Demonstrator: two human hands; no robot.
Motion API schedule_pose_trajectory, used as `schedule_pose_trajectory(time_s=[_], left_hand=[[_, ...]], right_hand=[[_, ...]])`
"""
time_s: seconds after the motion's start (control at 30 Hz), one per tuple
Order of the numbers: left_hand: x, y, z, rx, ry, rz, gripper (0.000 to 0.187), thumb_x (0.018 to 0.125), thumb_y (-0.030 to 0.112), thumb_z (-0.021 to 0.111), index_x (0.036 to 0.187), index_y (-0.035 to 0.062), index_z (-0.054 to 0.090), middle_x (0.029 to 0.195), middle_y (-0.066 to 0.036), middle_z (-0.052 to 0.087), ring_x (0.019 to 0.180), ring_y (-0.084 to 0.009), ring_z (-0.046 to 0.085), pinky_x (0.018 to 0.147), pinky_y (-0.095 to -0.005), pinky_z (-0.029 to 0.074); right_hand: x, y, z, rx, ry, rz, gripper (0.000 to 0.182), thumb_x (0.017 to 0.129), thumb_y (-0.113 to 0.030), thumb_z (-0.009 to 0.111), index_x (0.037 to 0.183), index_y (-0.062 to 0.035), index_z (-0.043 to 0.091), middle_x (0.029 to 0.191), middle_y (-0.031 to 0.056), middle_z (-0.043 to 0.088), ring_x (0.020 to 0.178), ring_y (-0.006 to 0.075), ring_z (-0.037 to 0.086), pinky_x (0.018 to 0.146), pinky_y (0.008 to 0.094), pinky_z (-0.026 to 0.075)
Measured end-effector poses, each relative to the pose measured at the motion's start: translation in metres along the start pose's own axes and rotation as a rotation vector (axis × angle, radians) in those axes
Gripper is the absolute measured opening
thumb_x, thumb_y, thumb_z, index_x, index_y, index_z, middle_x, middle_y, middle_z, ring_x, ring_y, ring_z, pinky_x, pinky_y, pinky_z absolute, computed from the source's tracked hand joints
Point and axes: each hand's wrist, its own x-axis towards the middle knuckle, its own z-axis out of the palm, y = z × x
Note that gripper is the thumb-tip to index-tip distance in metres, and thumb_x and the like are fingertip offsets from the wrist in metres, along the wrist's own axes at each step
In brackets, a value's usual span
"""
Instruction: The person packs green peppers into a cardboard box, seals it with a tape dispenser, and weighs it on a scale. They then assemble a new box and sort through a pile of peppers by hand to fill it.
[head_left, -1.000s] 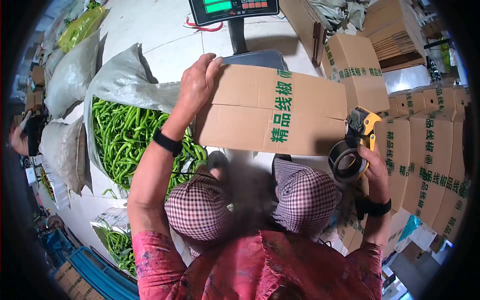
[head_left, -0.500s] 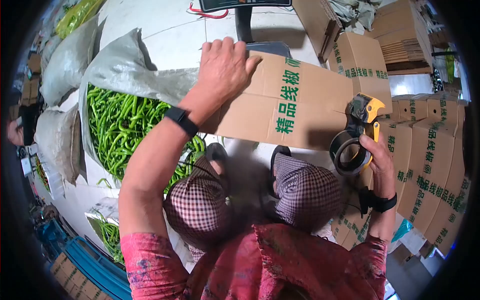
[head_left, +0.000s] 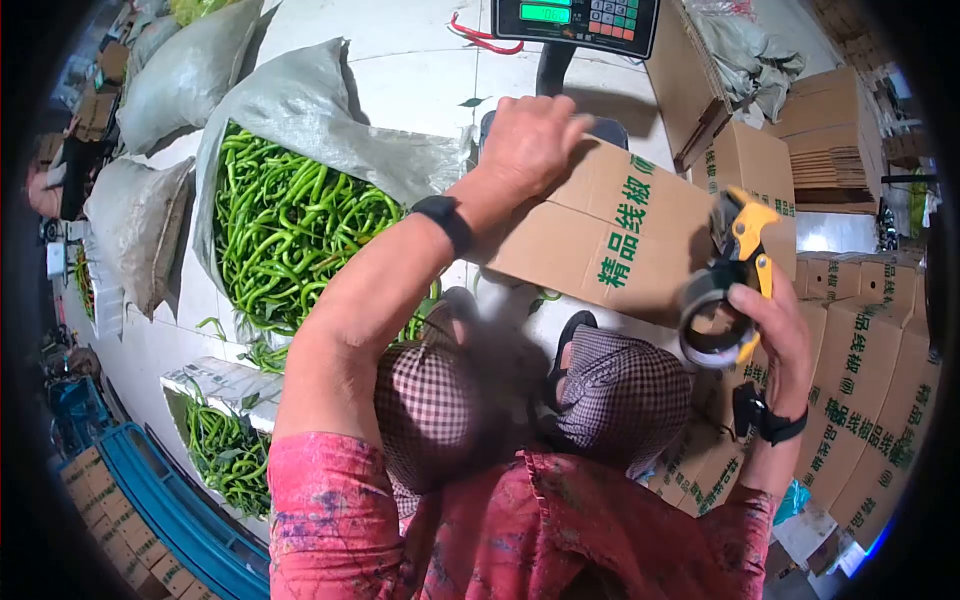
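Note:
A cardboard box (head_left: 570, 240) with green lettering lies across in front of my knees. My left hand (head_left: 535, 145), slightly blurred, is closed over its far left edge, the fingertips partly hidden. In my right hand (head_left: 775, 320) is a yellow and black tape dispenser (head_left: 748, 230), its fingers wrapped around the handle. A roll of dark tape (head_left: 705, 315) sits on the dispenser, beside the right end of the box. Behind the box stands a scale, with its lit display (head_left: 575, 20) at the top and part of its platform (head_left: 610, 130) showing.
An open sack (head_left: 290, 85) of green chili peppers (head_left: 290, 230) lies at the left, with full sacks (head_left: 190, 75) beyond. Lower left is a white crate (head_left: 225, 385) of peppers. Printed boxes (head_left: 860, 370) stack up at the right; flattened cardboard (head_left: 825, 130) stands behind.
The view has tilted up and left, so the scale's display now shows. My left hand still grips the box's far edge, and the tape dispenser stays at its right end, tilted slightly differently.

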Motion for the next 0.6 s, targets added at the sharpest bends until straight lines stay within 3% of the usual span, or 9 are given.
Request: schedule_pose_trajectory(time_s=[0.07, 0.13, 0.23, 0.3, 0.33, 0.4, 0.47, 0.53, 0.6], left_hand=[[0.005, -0.004, -0.021, -0.641, 0.143, -0.338, 0.029, 0.101, 0.028, 0.048, 0.110, 0.0054, 0.064, 0.099, -0.015, 0.069, 0.100, -0.0308, 0.065, 0.087, -0.0396, 0.049], [0.000, -0.014, -0.024, -0.716, 0.299, -0.320, 0.025, 0.101, 0.020, 0.049, 0.112, 0.0014, 0.061, 0.107, -0.017, 0.067, 0.102, -0.0253, 0.065, 0.085, -0.0344, 0.051], [-0.006, -0.025, -0.018, -0.728, 0.337, -0.396, 0.026, 0.102, 0.021, 0.049, 0.113, 0.0005, 0.061, 0.110, -0.016, 0.066, 0.102, -0.0234, 0.065, 0.089, -0.0337, 0.050], [-0.005, -0.025, -0.013, -0.434, 0.413, -0.239, 0.027, 0.102, 0.020, 0.049, 0.117, 0.0014, 0.060, 0.116, -0.012, 0.065, 0.105, -0.0218, 0.063, 0.092, -0.0343, 0.049], [-0.004, -0.027, -0.014, -0.436, 0.409, -0.248, 0.027, 0.102, 0.020, 0.049, 0.117, 0.0014, 0.060, 0.116, -0.012, 0.065, 0.105, -0.0218, 0.063, 0.092, -0.0343, 0.049], [0.000, -0.036, -0.021, -1.372, 0.273, -0.607, 0.030, 0.102, 0.021, 0.049, 0.124, 0.0028, 0.058, 0.122, -0.011, 0.063, 0.111, -0.0231, 0.061, 0.097, -0.0366, 0.047], [-0.025, -0.053, -0.029, -1.289, 0.075, -0.563, 0.045, 0.101, 0.029, 0.051, 0.135, 0.0001, 0.050, 0.135, -0.015, 0.055, 0.131, -0.0225, 0.046, 0.108, -0.0398, 0.037], [-0.055, -0.056, -0.033, -1.631, -0.054, -0.620, 0.065, 0.096, 0.037, 0.058, 0.145, -0.0001, 0.038, 0.145, -0.017, 0.045, 0.138, -0.0235, 0.038, 0.112, -0.0402, 0.032], [-0.084, -0.046, -0.035, -1.607, -0.120, -0.624, 0.076, 0.092, 0.037, 0.062, 0.147, -0.0036, 0.030, 0.149, -0.020, 0.038, 0.141, -0.0262, 0.033, 0.114, -0.0398, 0.029]], right_hand=[[0.018, -0.003, 0.030, 0.253, -0.089, -0.053, 0.048, 0.085, -0.025, 0.069, 0.121, 0.0014, 0.052, 0.095, 0.0034, 0.061, 0.079, 0.0085, 0.059, 0.069, 0.0232, 0.050], [0.058, 0.014, 0.043, 0.267, -0.276, 0.004, 0.050, 0.088, -0.026, 0.069, 0.124, 0.0021, 0.050, 0.096, 0.0036, 0.060, 0.081, 0.0073, 0.059, 0.070, 0.0226, 0.051], [0.095, 0.021, 0.078, 0.323, -0.242, -0.004, 0.045, 0.091, -0.024, 0.068, 0.125, 0.0003, 0.050, 0.101, 0.0047, 0.062, 0.086, 0.0089, 0.063, 0.075, 0.0211, 0.055], [0.116, 0.032, 0.069, 0.408, -0.317, 0.066, 0.045, 0.094, -0.023, 0.065, 0.126, 0.0025, 0.049, 0.107, 0.0094, 0.064, 0.094, 0.0152, 0.067, 0.080, 0.0279, 0.059], [0.122, 0.033, 0.065, 0.438, -0.324, 0.082, 0.045, 0.094, -0.023, 0.065, 0.126, 0.0034, 0.048, 0.108, 0.0108, 0.064, 0.096, 0.0171, 0.068, 0.081, 0.0307, 0.060], [0.125, 0.038, 0.058, 0.476, -0.317, 0.071, 0.044, 0.096, -0.024, 0.062, 0.126, 0.0051, 0.048, 0.106, 0.0131, 0.065, 0.096, 0.0197, 0.068, 0.083, 0.0337, 0.061], [0.123, 0.039, 0.054, 0.593, -0.357, 0.197, 0.046, 0.097, -0.026, 0.060, 0.127, 0.0056, 0.047, 0.106, 0.0139, 0.065, 0.096, 0.0206, 0.068, 0.082, 0.0354, 0.061], [0.122, 0.042, 0.056, 0.552, -0.297, 0.162, 0.049, 0.096, -0.028, 0.060, 0.127, 0.0066, 0.046, 0.109, 0.0158, 0.066, 0.095, 0.0219, 0.069, 0.084, 0.0354, 0.060], [0.124, 0.045, 0.056, 0.467, -0.227, 0.086, 0.050, 0.094, -0.026, 0.062, 0.128, 0.0071, 0.046, 0.109, 0.0163, 0.066, 0.095, 0.0218, 0.069, 0.086, 0.0341, 0.059]])
